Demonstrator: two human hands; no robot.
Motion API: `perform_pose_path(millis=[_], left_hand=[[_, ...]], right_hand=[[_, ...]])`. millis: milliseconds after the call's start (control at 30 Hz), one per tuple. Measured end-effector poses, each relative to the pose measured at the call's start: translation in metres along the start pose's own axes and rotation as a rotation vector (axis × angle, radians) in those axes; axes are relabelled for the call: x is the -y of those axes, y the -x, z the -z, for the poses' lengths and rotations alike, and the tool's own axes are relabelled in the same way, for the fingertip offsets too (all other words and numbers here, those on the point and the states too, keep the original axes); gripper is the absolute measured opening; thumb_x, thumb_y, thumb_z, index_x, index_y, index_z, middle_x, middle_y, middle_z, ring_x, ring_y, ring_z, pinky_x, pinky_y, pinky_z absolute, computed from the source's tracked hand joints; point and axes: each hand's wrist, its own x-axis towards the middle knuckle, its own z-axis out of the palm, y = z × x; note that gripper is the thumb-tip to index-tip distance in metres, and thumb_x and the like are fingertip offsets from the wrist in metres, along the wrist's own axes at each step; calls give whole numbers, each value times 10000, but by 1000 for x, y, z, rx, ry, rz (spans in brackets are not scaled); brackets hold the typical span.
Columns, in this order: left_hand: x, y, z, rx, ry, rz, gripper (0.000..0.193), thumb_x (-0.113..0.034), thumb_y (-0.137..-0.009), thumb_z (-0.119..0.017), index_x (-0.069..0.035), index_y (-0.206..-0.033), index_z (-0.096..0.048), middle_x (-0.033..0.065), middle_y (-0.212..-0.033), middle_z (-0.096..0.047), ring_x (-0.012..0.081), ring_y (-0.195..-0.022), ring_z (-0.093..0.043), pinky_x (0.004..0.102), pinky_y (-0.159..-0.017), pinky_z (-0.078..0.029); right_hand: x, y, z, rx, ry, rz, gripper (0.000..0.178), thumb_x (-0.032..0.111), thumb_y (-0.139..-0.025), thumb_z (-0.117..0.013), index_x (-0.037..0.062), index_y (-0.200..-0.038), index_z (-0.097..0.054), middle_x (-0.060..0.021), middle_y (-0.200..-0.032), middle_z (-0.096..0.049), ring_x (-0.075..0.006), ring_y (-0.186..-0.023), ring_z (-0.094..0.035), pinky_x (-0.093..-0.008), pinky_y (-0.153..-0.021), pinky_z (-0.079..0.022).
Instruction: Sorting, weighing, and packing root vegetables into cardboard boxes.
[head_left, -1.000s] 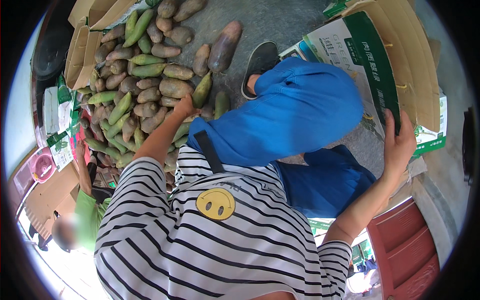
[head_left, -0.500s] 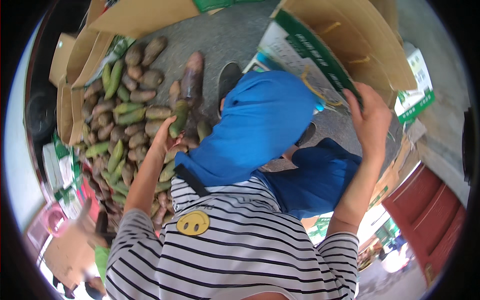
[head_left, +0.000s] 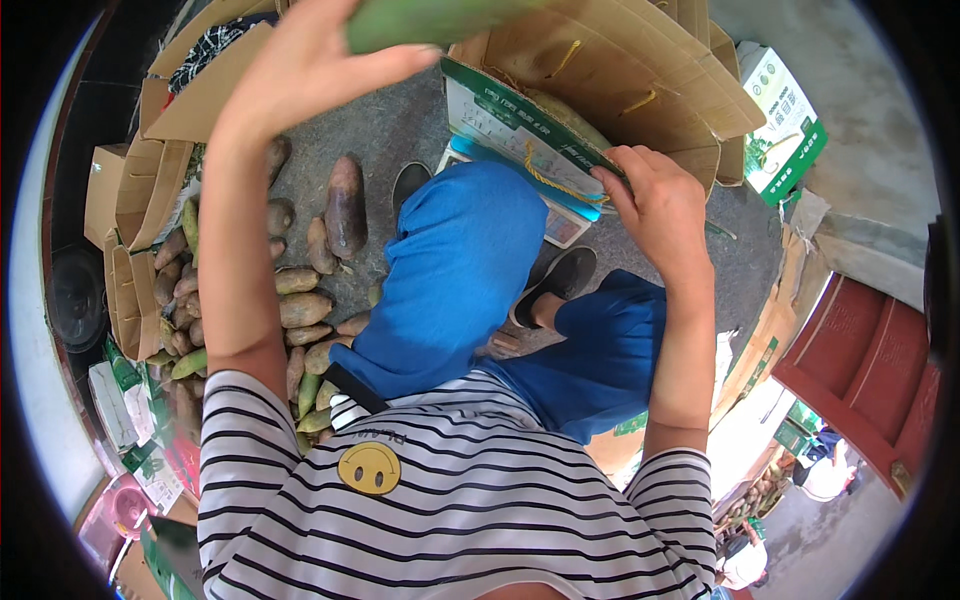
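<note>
My left hand [head_left: 300, 75], blurred by motion, is raised at the top of the view. It grips a long green cucumber-like vegetable [head_left: 430, 20], partly cut off by the upper edge. Just right of the vegetable stands an open cardboard box [head_left: 640, 60] with a green-and-white front and yellow cord handles. My right hand [head_left: 655, 205] pinches the box's near wall at its right corner. Inside the box, something rounded and pale brown [head_left: 565, 110] partly shows. Under the box sits a blue-and-white platform [head_left: 565, 228], seemingly a scale.
Brown and green tuber-shaped vegetables [head_left: 300, 300] lie heaped on the floor at left, partly behind my left arm. One large brown one [head_left: 346, 205] lies apart. Cardboard boxes [head_left: 150, 190] stand beyond the heap. Another green-and-white box [head_left: 785, 120] is at right, near a red door [head_left: 860, 370].
My left hand has lifted the green vegetable from the heap up and right toward the box. My right hand stays on the box wall. The view has shifted, showing more of the box.
</note>
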Motion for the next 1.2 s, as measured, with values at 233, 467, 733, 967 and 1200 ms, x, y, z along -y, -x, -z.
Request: perform_pose_path(millis=[233, 467, 733, 967, 1200], left_hand=[[40, 35, -34, -125, 30, 102, 516, -181, -834, -654, -32, -1291, -465, 99, -1140, -562, 160, -1007, -557, 286, -860, -454], [96, 232, -86, 360, -171, 682, 392, -164, -814, -637, -29, -1164, -524, 178, -1024, -545, 276, -907, -589, 356, -771, -479], [73, 345, -129, 715, -142, 984, 437, -221, -794, -656, -47, -1172, -524, 218, -1136, -535, 374, -1056, -534, 421, -904, -435], [93, 366, -136, 751, -160, 937, 397, -226, -796, -641, -51, -1132, -524, 208, -1080, -558, 375, -1023, -548, 434, -864, -447], [109, 381, -136, 680, -143, 847, 371, -187, -783, -607, -46, -1118, -528, 213, -1058, -574, 376, -978, -565, 456, -807, -469]], right_hand=[[0, 1, -1, 22, 11, -8, 140, 217, -806, -628, 88, -849, -593, -61, -736, -571, -246, -723, -589, -375, -606, -467], [5, -4, 2, 26, 6, -15, 166, 210, -811, -636, 71, -897, -610, -92, -796, -613, -287, -758, -604, -378, -645, -469], [12, -12, 10, -55, -114, -86, 328, 183, -795, -687, 51, -1085, -606, -117, -1053, -635, -242, -921, -627, -307, -778, -474], [75, -16, 88, -274, -374, 78, 517, 31, -772, -647, -6, -1254, -465, -124, -1187, -561, -197, -1054, -559, -259, -871, -426], [-47, 78, 178, -311, -194, 232, 480, 57, -797, -611, -31, -1245, -463, -143, -1153, -572, -203, -1013, -571, -264, -849, -438]])
